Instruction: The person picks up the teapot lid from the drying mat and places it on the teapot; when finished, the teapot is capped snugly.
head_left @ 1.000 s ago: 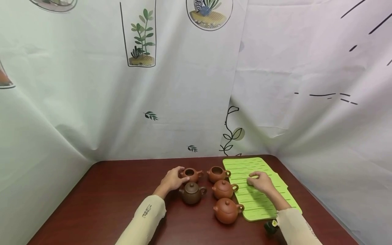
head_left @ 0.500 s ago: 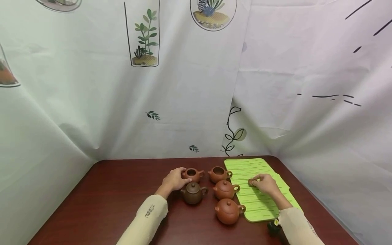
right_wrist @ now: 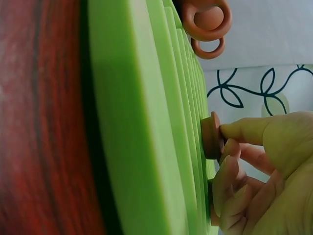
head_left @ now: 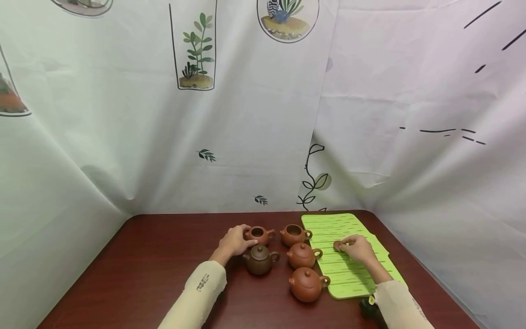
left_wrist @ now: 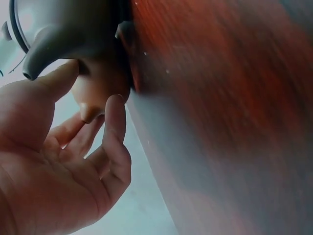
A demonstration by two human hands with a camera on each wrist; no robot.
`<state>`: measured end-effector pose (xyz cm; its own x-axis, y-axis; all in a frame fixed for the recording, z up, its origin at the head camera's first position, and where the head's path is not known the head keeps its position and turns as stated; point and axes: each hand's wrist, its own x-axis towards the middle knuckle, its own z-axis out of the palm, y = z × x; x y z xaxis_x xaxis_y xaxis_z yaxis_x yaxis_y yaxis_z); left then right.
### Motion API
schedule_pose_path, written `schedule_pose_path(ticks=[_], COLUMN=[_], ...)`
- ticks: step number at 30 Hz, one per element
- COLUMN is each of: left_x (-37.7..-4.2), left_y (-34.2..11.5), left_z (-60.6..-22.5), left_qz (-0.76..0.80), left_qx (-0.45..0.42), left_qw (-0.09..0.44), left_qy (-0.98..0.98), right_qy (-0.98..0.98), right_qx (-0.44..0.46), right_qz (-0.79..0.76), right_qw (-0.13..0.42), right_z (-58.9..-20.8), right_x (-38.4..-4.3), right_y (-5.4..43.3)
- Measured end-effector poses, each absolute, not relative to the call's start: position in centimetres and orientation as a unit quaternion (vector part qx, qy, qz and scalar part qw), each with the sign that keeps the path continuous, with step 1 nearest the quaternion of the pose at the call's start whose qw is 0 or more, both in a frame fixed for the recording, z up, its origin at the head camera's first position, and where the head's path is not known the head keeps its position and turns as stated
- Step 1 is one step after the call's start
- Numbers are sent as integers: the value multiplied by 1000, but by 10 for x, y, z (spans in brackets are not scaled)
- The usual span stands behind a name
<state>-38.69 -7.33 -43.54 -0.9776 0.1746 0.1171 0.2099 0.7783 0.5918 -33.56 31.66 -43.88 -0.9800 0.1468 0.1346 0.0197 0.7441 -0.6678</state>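
Observation:
My left hand [head_left: 235,241] holds a lidless reddish-brown teapot [head_left: 258,234] at the back of the table. In the left wrist view, the thumb and fingers curl round that teapot [left_wrist: 100,83], partly behind a dark brown lidded teapot [left_wrist: 73,29]. My right hand [head_left: 358,249] pinches a small brown teapot lid [head_left: 337,246] over the ribbed green mat [head_left: 341,274]. In the right wrist view, the lid [right_wrist: 211,137] is right at the mat's ridges, with thumb and fingertips at it. Another brown piece [right_wrist: 213,215] shows low on the mat, mostly hidden by my fingers.
Right of the held teapot stands a second lidless teapot [head_left: 293,233]. Two lidded reddish teapots follow in front of it, one middle [head_left: 302,254] and one nearer [head_left: 307,284]. A small dark green object with a yellow flower [head_left: 368,305] lies beside my right sleeve.
The brown lid has come into view at my right fingertips, and that hand has shifted slightly right. My left hand keeps its hold on the teapot. The head view has shifted a little.

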Motion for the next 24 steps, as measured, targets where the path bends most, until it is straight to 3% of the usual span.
schedule_pose_path(ticks=[24], left_x=[-386], left_y=[-71], left_z=[-434], left_qz=[-300], left_qx=[-72], left_qw=[22], left_qy=[-951], right_qy=[-914], right_qx=[-44], right_qz=[392], right_qw=[94], right_z=[-445], right_x=[-338], right_y=[313])
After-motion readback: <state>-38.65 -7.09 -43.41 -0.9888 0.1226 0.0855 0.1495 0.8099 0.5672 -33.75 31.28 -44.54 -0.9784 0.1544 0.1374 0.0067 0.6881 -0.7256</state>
